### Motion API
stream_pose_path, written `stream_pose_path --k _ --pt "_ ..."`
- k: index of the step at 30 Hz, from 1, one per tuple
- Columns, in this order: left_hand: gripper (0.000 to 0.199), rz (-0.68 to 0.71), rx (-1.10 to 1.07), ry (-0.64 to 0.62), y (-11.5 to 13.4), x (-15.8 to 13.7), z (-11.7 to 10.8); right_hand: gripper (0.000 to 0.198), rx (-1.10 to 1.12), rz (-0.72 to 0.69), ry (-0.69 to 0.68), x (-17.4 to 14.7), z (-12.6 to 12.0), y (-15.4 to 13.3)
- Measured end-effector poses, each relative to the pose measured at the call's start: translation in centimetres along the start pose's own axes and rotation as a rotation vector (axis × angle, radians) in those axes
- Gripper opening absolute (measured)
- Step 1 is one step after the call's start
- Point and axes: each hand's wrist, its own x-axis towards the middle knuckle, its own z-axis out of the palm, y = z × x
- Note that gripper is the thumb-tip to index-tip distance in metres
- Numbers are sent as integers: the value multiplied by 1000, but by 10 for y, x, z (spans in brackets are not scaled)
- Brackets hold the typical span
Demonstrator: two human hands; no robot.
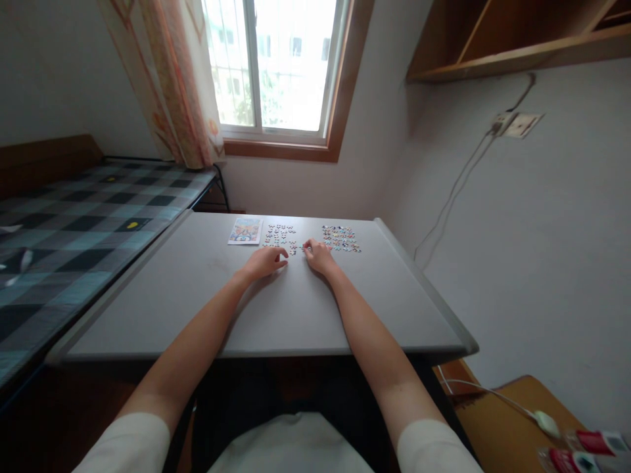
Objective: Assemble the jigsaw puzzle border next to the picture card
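Both my hands rest over a grey-white table (197, 289) with small jigsaw pieces on it. My left hand (266, 261) lies just below a loose group of puzzle pieces (280, 235); its thumb and fingers are apart and hold nothing. To the right, my right hand (320, 256) has thumb and finger pinched at a small puzzle piece, mostly hidden by the fingertips. Beyond and right of that hand, more puzzle pieces (342, 238) are spread in rough rows. A colourful picture sheet (245, 231) lies at the back, left of the pieces.
A bed with a checked mattress (123, 197) adjoins the table's left side. Behind the table are a window (290, 66) and a curtain (182, 85). Cables hang from a wall socket (517, 125) at right. A wooden stool (522, 407) holds a white plug and red-labelled bottles.
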Motion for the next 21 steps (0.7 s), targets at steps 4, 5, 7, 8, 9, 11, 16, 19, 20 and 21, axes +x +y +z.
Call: stream_pose_path --k 4,5,7,8,9,11,16,19,20,21 --pt "26 19 13 13 4 -1 3 15 44 -33 -91 0 -11 2" --pt "26 29 16 29 6 -1 4 14 66 -40 -111 -1 -13 3" --pt "25 62 15 75 11 -1 8 13 110 -49 -144 -2 -17 2" --pt "25 82 10 94 13 -2 10 12 128 -53 -157 -3 -19 2" --pt "26 99 5 109 15 -2 12 12 145 -57 -166 -3 -21 1" --pt "28 121 1 129 18 -2 17 13 186 -65 -169 -4 -23 0" --pt "36 160 65 134 21 -3 26 11 225 -6 -53 1 -30 8" --pt "43 195 158 105 27 -4 30 9 238 123 6 4 -31 18" --pt "45 203 189 99 29 -4 31 9 254 157 9 5 -31 21" --pt "46 207 215 94 31 -5 32 9 266 183 7 5 -30 23"
